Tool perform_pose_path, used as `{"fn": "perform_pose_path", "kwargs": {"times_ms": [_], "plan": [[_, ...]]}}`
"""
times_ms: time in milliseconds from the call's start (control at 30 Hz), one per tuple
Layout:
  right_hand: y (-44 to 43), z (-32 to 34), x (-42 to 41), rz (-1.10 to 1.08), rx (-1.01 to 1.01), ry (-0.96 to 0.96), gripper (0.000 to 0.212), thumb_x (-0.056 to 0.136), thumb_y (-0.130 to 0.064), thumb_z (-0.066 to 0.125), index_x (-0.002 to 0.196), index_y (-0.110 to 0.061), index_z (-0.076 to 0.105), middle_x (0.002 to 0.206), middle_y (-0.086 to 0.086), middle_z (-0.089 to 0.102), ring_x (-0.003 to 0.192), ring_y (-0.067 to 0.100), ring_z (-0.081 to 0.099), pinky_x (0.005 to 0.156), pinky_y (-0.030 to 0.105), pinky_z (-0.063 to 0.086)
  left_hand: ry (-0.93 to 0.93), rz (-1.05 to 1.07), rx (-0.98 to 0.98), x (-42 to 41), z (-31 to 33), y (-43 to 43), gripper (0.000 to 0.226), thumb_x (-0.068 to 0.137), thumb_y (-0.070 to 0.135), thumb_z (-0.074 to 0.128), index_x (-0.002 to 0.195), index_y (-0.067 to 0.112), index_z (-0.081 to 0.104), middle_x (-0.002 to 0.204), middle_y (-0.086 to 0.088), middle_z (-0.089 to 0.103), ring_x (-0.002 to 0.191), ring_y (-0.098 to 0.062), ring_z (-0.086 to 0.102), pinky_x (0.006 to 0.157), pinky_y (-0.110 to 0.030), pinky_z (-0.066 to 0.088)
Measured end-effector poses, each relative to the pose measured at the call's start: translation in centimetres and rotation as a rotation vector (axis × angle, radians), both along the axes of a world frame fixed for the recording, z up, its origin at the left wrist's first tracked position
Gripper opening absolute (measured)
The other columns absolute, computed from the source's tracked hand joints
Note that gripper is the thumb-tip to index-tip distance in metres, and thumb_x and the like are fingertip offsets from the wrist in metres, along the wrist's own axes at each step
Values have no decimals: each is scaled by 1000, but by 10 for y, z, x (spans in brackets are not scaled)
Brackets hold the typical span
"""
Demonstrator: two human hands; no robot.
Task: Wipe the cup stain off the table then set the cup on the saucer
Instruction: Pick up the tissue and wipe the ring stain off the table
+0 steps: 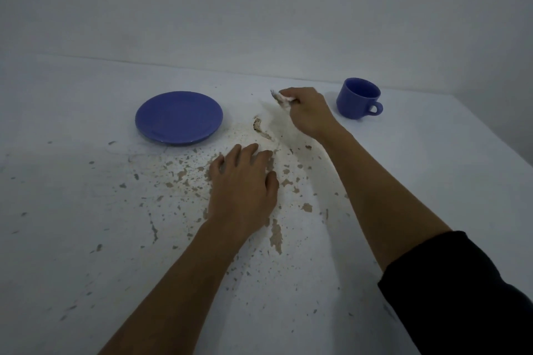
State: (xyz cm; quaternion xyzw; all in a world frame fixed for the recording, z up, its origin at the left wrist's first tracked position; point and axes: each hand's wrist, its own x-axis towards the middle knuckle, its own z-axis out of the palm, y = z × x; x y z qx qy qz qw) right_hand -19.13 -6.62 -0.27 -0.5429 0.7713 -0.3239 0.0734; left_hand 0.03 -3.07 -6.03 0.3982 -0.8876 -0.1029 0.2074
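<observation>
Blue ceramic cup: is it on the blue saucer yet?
No, the blue ceramic cup stands on the table right of the right hand, apart from the blue saucer.

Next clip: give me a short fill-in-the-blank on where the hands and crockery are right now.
1. The right hand holds a crumpled ____.
2. The left hand lies ____ on the table.
3. The blue cup stands to the ____ of the right hand.
4. The saucer has ____ on it.

Missing words: tissue; flat; right; nothing

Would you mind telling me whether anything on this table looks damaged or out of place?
Yes. The white table has paint flaking off in brown patches around the left hand, with a deeper gouge beside the saucer. The cup stands upright.
</observation>
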Motion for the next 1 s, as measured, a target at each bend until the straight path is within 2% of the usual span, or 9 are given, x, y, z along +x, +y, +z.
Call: {"fn": "perform_pose_path", "kwargs": {"times_ms": [67, 133, 233, 333, 500, 600, 733, 867, 1000], "plan": [[-1, -3, 5, 0, 32, 115, 37, 87, 9, 38, 106, -7, 66, 109, 12, 63, 96, 23, 54, 86, 34, 43, 3, 3, -8, 0, 0, 0, 44, 93, 38, 37, 134, 26, 46, 147, 0, 42, 138, -22, 31, 111, -50, 17], [-2, -12, 17, 58, 116, 208, 34, 89, 5, 42, 115, 1, 63, 117, 19, 64, 107, 33, 57, 95, 41, 46, 7, 3, -13, 1, -2, -1, 43, 92, 38, 37, 133, 26, 47, 146, -1, 43, 137, -23, 32, 111, -50, 18], [-4, -23, 29, 134, 165, 323, 27, 94, -11, 48, 113, 0, 65, 108, 19, 69, 100, 34, 62, 87, 42, 48, 7, 8, -25, 0, -2, -1, 42, 92, 39, 37, 130, 27, 49, 144, -1, 46, 135, -23, 35, 109, -50, 20], [1, -17, 33, 206, 217, 365, 30, 92, -8, 49, 118, -5, 65, 114, 18, 67, 104, 34, 61, 89, 44, 49, 5, 3, -32, -1, -2, -2, 43, 90, 39, 36, 128, 26, 50, 141, -1, 48, 131, -23, 39, 108, -50, 22], [7, 4, 13, 206, 239, 160, 35, 92, -4, 47, 121, -6, 64, 130, 12, 61, 120, 26, 55, 101, 32, 42, 0, -8, -23, 1, -2, -2, 44, 91, 40, 36, 132, 26, 48, 144, -1, 45, 135, -23, 36, 110, -50, 20], [1, 8, -4, 35, 69, 50, 32, 86, 7, 40, 97, -1, 68, 105, 18, 67, 90, 26, 59, 80, 37, 45, -1, 1, -15, 0, -1, -1, 43, 93, 39, 37, 133, 26, 47, 146, 0, 43, 136, -22, 33, 111, -50, 18], [-6, 0, 18, 41, 147, 133, 40, 91, 3, 40, 127, -3, 58, 132, 18, 57, 122, 30, 52, 103, 34, 40, 7, -2, -28, 0, 0, 0, 45, 91, 40, 34, 131, 26, 49, 143, -1, 46, 135, -24, 35, 110, -50, 20], [-12, -19, 41, 131, 210, 243, 30, 91, -3, 47, 116, 3, 62, 115, 21, 65, 106, 37, 59, 93, 42, 46, 12, 3, -39, 0, 0, 0, 42, 89, 39, 35, 126, 25, 52, 137, -1, 51, 128, -23, 42, 107, -50, 24], [-5, -18, 42, 216, 254, 250, 48, 91, 4, 43, 138, -6, 47, 137, 16, 55, 123, 29, 53, 109, 35, 38, 27, -1, -46, 0, 0, -1, 40, 89, 39, 35, 122, 25, 53, 131, 0, 54, 122, -22, 46, 104, -49, 29]]}}
